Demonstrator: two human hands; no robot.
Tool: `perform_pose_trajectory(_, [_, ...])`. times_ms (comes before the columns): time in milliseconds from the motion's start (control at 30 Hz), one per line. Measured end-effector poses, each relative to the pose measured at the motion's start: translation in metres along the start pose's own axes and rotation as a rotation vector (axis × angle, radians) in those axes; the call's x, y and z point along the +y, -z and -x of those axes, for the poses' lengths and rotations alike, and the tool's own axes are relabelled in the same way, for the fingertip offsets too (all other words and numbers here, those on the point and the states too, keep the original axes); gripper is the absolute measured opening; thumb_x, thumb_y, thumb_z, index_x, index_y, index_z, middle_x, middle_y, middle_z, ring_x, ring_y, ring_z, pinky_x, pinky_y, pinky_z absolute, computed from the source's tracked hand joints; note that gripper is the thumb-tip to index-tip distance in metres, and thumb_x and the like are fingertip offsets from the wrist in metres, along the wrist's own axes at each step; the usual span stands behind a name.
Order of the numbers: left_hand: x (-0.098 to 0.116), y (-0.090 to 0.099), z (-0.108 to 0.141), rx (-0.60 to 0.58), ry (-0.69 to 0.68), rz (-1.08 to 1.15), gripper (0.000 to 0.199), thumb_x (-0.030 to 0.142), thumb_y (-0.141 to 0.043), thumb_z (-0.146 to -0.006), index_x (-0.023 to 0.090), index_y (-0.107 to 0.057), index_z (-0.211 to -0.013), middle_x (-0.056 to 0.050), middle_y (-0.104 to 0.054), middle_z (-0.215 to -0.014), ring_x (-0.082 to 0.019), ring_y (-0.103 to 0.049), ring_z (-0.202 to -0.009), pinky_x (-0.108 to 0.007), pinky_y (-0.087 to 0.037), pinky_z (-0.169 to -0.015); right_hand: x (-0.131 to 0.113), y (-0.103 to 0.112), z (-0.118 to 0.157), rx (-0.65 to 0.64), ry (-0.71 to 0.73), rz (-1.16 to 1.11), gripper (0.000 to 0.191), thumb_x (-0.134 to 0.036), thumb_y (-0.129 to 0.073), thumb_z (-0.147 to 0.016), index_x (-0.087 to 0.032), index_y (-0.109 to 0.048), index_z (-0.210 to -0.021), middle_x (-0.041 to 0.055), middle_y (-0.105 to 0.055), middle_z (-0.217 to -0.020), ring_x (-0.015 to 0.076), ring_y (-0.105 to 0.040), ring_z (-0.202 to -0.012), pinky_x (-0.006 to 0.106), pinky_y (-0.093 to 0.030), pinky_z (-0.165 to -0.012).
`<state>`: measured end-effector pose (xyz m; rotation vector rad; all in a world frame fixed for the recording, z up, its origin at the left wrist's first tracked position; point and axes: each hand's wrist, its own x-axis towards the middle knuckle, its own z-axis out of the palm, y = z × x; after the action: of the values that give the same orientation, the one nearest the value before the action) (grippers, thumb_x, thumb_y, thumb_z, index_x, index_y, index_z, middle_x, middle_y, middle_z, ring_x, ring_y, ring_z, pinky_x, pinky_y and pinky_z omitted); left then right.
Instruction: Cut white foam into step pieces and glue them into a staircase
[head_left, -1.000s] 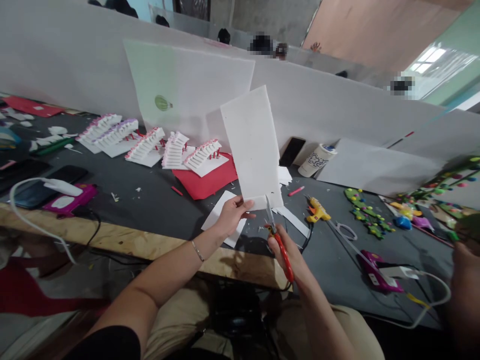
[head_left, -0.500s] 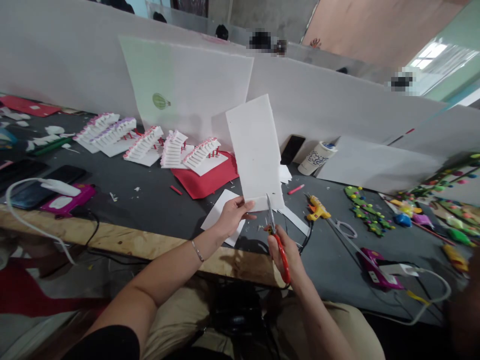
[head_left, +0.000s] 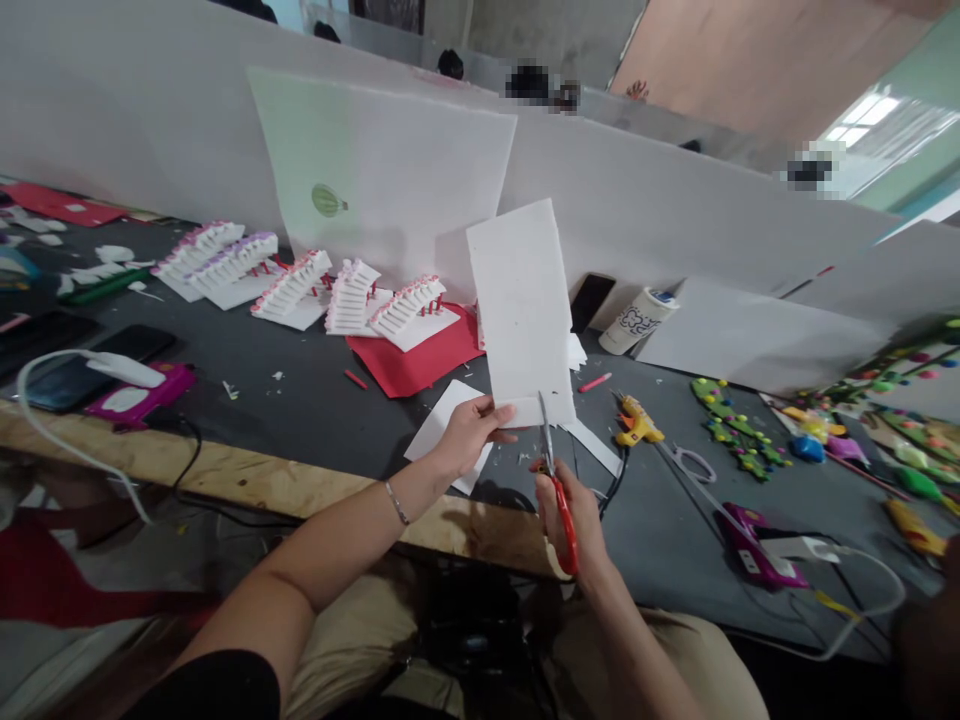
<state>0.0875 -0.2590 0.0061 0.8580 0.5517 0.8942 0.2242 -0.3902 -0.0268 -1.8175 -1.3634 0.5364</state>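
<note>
Through the head camera I see the white foam sheet (head_left: pixel 523 310) upright over the dark tabletop (head_left: pixel 262 430), leaning a little, its top end in front of the pale partition (head_left: pixel 637 210). My left hand (head_left: pixel 465 434) is clamped on its lower edge near the left corner, thumb in front; my right hand (head_left: pixel 586 515) is wrapped round the red handles of the scissors (head_left: pixel 568 525). Their blades cross the lower edge, right of my left thumb; I cannot tell whether one lies behind the sheet.

I judge the sheet light and fairly stiff, since one pinched edge holds it up without obvious sag. It probably dents or crumbles easily: its right edge looks uneven. I'd pinch it flat near the lower edge, clear of the blades, with soft thumb pressure. The scissors look heavier and rigid, best held by the handles.
</note>
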Motion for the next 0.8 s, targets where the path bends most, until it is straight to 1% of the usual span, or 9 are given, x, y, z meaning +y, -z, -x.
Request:
perform_pose_trajectory(133, [-0.0001,0.0007,-0.0008,-0.003,-0.002,-0.009,0.049,0.046,-0.087,-0.059,0.011,-0.074,-0.09,-0.011,-0.075,-0.097,-0.02,-0.069,-0.082,-0.024,-0.055,-0.058,0.001,0.002,-0.0025,-0.051,-0.021,0.004,0.041,-0.061,-0.044,-0.091,-0.022,-0.055,-0.094,-0.0022,-0.055,-0.056,0.0159,-0.052,-0.046,0.025,-0.039,-0.046])
perform_pose_trajectory(267, [0.0006,0.0003,-0.001,-0.017,-0.011,-0.008,0.049,0.045,-0.087,-0.059,0.011,-0.074,-0.091,-0.011,-0.075,-0.096,-0.02,-0.069,-0.081,-0.024,-0.056,-0.059,0.0008,0.0024,-0.005,-0.055,-0.009,-0.014,0.036,-0.055,-0.043,-0.092,-0.022,-0.055,-0.102,-0.0015,-0.058,-0.06,0.0165,-0.054,-0.049,0.026,-0.041,-0.049])
perform_pose_trajectory(333, [0.0006,0.0001,-0.001,-0.014,-0.015,-0.007,0.048,0.045,-0.088,-0.06,0.01,-0.074,-0.09,-0.011,-0.075,-0.096,-0.019,-0.069,-0.079,-0.024,-0.056,-0.059,-0.0006,0.0023,-0.0047,-0.033,-0.024,0.013,0.036,-0.055,-0.044,-0.091,-0.023,-0.057,-0.1,-0.0017,-0.058,-0.059,0.0162,-0.053,-0.048,0.026,-0.04,-0.048])
perform_pose_trajectory(467, [-0.0006,0.0007,-0.0011,-0.017,-0.014,0.011,0.047,0.043,-0.087,-0.061,0.01,-0.075,-0.092,-0.012,-0.075,-0.096,-0.019,-0.069,-0.079,-0.024,-0.056,-0.059,-0.0046,0.0015,-0.0028,0.032,-0.084,0.09,0.039,-0.061,-0.046,-0.088,-0.024,-0.059,-0.088,-0.0024,-0.055,-0.054,0.0166,-0.051,-0.044,0.026,-0.037,-0.046])
perform_pose_trajectory(567, [-0.002,0.0009,-0.0009,-0.024,-0.007,0.031,0.045,0.043,-0.087,-0.061,0.011,-0.075,-0.09,-0.011,-0.075,-0.095,-0.018,-0.069,-0.076,-0.024,-0.056,-0.059,-0.0061,0.001,-0.0022,0.086,-0.059,0.122,0.041,-0.063,-0.047,-0.086,-0.024,-0.059,-0.082,-0.001,-0.058,-0.054,0.0175,-0.053,-0.046,0.027,-0.038,-0.049])
perform_pose_trajectory(667, [-0.0032,0.0004,-0.0005,-0.013,-0.005,0.043,0.044,0.042,-0.088,-0.06,0.011,-0.074,-0.088,-0.009,-0.075,-0.091,-0.017,-0.068,-0.074,-0.025,-0.056,-0.06,-0.0054,0.0007,-0.0019,0.115,-0.019,0.112,0.043,-0.064,-0.048,-0.086,-0.023,-0.061,-0.081,0.0011,-0.062,-0.057,0.0176,-0.055,-0.049,0.027,-0.041,-0.051])
perform_pose_trajectory(800, [-0.0044,0.0002,-0.0006,-0.01,0.003,0.053,0.043,0.042,-0.088,-0.06,0.011,-0.074,-0.086,-0.008,-0.073,-0.086,-0.018,-0.068,-0.077,-0.026,-0.057,-0.063,-0.0025,-0.0008,-0.0019,0.127,0.003,0.093,0.044,-0.064,-0.049,-0.087,-0.022,-0.062,-0.079,-0.0005,-0.059,-0.054,0.016,-0.052,-0.047,0.026,-0.041,-0.05])
